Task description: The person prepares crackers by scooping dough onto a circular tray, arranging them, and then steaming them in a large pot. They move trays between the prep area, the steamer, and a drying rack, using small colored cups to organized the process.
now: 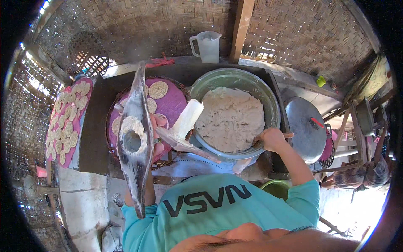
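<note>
My left hand (pixel 158 128) is closed around a two-part wooden hand press, mostly hidden behind it. The press's long pointed body (pixel 140 176) has a round hole rimmed with pale dough. Its second bar (pixel 195 150) carries a thick, dough-coated plunger (pixel 187 119), out of the hole and leaning toward the basin. My right hand (pixel 273 139) grips a wooden-handled tool (pixel 288 135) at the right side of the basin. The tool's lower end goes down by the dough and cannot be made out. A big mass of pale dough (pixel 231 117) lies in the green basin (pixel 235 73).
Behind the press, a round tray with purple cloth (pixel 174 98) holds coiled dough rounds (pixel 158 89). Several more rounds cover another purple tray (pixel 76 126) at far left. A plastic jug (pixel 208 47) stands behind the basin, a large metal lid (pixel 304 130) to its right. A green bucket (pixel 277 185) sits below.
</note>
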A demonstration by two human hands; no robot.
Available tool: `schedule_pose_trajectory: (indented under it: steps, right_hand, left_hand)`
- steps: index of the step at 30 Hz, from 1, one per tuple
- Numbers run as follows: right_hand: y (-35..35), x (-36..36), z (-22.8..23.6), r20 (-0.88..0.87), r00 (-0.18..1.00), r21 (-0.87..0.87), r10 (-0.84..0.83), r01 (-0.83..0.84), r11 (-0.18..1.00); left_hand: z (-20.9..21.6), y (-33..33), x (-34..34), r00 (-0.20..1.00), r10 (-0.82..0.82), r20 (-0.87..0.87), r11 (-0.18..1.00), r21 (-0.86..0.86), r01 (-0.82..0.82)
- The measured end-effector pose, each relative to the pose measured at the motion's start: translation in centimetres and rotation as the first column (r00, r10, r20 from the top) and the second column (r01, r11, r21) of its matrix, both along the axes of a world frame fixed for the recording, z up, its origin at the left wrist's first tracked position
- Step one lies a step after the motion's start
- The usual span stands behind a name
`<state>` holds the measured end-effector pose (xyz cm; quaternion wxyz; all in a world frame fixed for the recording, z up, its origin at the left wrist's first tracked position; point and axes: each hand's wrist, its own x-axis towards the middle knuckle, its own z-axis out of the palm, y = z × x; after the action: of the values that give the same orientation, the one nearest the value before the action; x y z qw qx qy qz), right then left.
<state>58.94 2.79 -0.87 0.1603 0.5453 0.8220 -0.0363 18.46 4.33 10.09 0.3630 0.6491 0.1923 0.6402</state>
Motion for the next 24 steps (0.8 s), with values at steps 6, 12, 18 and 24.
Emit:
schedule_pose_trajectory:
  steps: [6, 12, 18, 24]
  right_hand:
    - [-1.2, -1.8, 1.1, 0.040, 0.996, -0.046, -0.082, 0.084, 0.995]
    - [-2.3, -1.6, -0.6, -0.108, 0.994, -0.048, -0.025, 0.020, 0.999]
    - [-1.1, 0.0, 7.0, -0.344, 0.899, -0.099, -0.272, 0.253, 0.962]
    - [-0.3, 1.5, 16.1, -0.817, 0.464, -0.331, -0.343, 0.111, 0.937]
  left_hand:
    - [-5.3, 1.2, -0.5, 0.986, -0.114, 0.126, 0.945, -0.293, 0.147]
    - [-3.0, 0.7, 0.7, 0.864, -0.411, 0.292, 0.750, -0.430, 0.503]
    - [-4.4, 4.0, 3.0, 0.918, -0.087, -0.386, 0.857, -0.499, -0.129]
    - [-1.3, 5.8, 6.4, 0.796, -0.601, 0.074, 0.554, -0.678, 0.482]
